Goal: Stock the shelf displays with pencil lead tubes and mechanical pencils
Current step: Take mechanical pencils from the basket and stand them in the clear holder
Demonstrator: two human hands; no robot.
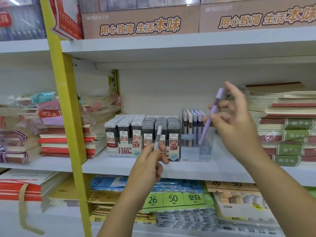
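Purple pencil [205, 132] is pinched in my right hand [234, 120], finger and thumb round its upper half. It is tilted, with its lower end down at the clear pencil stand [193, 134] on the middle shelf [188, 170]. My left hand [148, 161] grips a pale grey pencil [158, 137], held nearly upright in front of the lead tube boxes [130, 132]. Those sit packed in rows just left of the stand. My hands are apart, one pencil each. Notebook stacks [287, 127] sit to the right.

White shelf [119, 165], two lead tube display boxes [142, 134], pencil stand [193, 134] beside them, notebook stacks [287, 130] either side
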